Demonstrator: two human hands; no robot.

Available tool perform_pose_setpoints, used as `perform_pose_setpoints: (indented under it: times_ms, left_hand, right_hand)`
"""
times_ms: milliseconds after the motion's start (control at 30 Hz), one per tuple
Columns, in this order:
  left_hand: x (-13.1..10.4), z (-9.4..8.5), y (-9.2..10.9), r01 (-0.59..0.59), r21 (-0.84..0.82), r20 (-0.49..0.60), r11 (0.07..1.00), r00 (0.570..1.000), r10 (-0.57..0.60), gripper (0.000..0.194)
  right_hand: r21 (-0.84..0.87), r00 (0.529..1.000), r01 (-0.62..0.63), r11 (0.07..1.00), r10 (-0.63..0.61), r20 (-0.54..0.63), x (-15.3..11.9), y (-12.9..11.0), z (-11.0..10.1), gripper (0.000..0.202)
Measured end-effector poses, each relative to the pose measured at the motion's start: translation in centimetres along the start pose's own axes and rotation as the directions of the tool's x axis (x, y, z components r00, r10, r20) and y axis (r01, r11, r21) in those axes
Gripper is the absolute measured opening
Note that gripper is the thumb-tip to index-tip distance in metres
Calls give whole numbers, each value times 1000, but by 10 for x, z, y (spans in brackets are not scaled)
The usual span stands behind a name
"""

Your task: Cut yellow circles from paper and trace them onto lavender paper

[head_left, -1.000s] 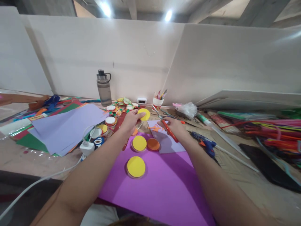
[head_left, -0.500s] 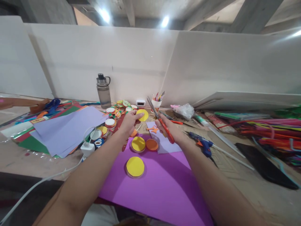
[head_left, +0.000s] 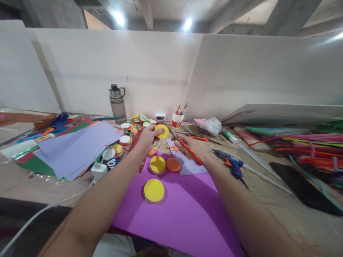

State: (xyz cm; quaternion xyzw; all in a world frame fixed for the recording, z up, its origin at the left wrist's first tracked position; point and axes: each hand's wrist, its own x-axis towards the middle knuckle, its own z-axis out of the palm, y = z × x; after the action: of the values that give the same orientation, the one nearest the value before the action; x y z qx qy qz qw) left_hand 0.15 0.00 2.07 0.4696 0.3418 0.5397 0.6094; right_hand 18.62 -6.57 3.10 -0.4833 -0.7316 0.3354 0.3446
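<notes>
"White panels [head_left: 118, 67] stand at the back. What do they face?"

"A cluttered counter [head_left: 16, 184], with a purple sheet [head_left: 184, 214] along its near side."

"And the hands?"

"The right hand [head_left: 193, 145] has its grip closed around the red handles of the scissors [head_left: 195, 158]. The left hand [head_left: 146, 141] has its grip pinched narrow on a yellow disc [head_left: 165, 130], thumb on top."

"Which way does the scissors' long axis run?"

"Forward and leftward, blades just beside the disc's right edge; whether they touch, I cannot tell."

"Which hand is nearer the disc?"

"The left, at its left edge. The right hand lies across a gap."

"Any room around it?"

"Some toward the body, before two loose yellow discs [head_left: 154, 190]. Small orange scraps [head_left: 174, 147] lie beside the right fingers."
</notes>
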Motion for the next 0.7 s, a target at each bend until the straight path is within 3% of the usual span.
perform_pose_setpoints:
  times_ms: [367,700]
  left_hand:
    - [2,-2,-3,-1,27,14,1000,1000,0,33]
    - [3,-2,-4,-18,33,2,999,1000,18,32]
  right_hand:
    - [-17,1000,-8,1000,8,8,-1,1,0,30]
    - [-196,995,86,977,-95,-36,3,7,-3,29]
